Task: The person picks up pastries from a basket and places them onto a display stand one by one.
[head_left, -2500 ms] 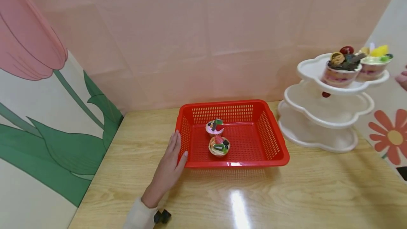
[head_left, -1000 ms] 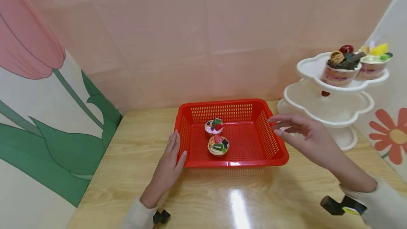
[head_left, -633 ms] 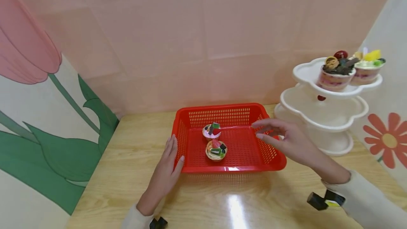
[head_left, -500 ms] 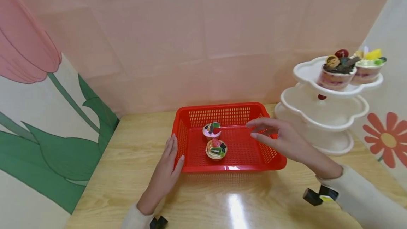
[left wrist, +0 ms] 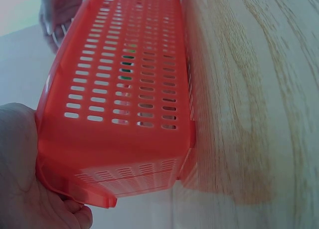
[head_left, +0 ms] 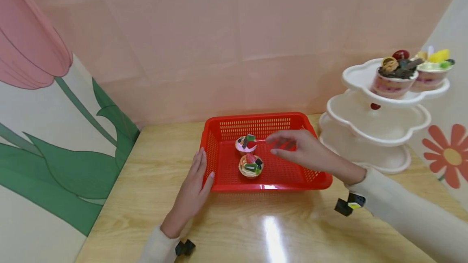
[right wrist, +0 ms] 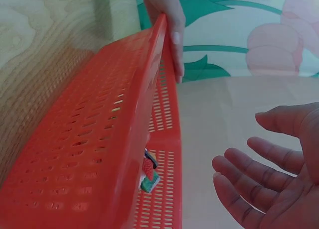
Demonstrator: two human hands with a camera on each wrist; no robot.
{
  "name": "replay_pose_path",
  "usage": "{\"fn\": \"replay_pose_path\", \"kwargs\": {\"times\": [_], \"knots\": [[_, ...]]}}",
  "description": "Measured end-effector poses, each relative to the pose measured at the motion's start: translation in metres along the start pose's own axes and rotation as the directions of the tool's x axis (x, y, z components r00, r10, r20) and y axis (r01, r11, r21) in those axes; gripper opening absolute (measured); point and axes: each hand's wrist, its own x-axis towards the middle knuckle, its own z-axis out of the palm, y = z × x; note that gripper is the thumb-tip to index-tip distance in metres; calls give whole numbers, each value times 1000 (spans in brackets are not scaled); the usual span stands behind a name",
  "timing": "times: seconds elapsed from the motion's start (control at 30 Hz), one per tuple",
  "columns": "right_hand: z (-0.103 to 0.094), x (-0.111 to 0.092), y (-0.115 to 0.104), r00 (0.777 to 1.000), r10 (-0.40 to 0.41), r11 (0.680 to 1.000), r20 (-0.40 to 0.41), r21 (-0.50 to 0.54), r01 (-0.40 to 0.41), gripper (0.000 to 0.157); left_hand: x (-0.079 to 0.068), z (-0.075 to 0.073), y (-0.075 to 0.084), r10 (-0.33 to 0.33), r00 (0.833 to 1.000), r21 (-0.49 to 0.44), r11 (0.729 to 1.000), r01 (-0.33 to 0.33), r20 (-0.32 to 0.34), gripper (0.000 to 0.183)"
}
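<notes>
Fingers (head_left: 199, 160) straight, left hand (head_left: 191, 192) touches slotted plastic basket (head_left: 270, 187); right hand (head_left: 303, 149) (empty) curves loosely.

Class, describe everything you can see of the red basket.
The red basket is rectangular, open-topped and shiny, apparently plastic, with slotted walls and a smooth rim. It stands upright on the wooden table. Two cupcakes sit inside, left of centre. The left hand touches its left side; the right hand hovers above it, not touching.
</notes>
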Motion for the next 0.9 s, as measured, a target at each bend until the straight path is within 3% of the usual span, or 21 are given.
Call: {"fn": "replay_pose_path", "kwargs": {"times": [0.43, 0.73, 0.9], "knots": [[9, 31, 11, 997, -48, 999, 59, 29, 46, 30, 2, 1, -4, 4, 1000, 19, 1000, -4, -4, 69], [11, 50, 21, 980, -75, 988, 185, 149, 47, 36, 0, 3, -4, -3, 1000, 13, 1000, 3, -5, 69], [12, 61, 28, 965, -116, 984, 236, 158, 80, 37, 1, 4, -4, 3, 1000, 6, 1000, -3, -7, 69]]}}
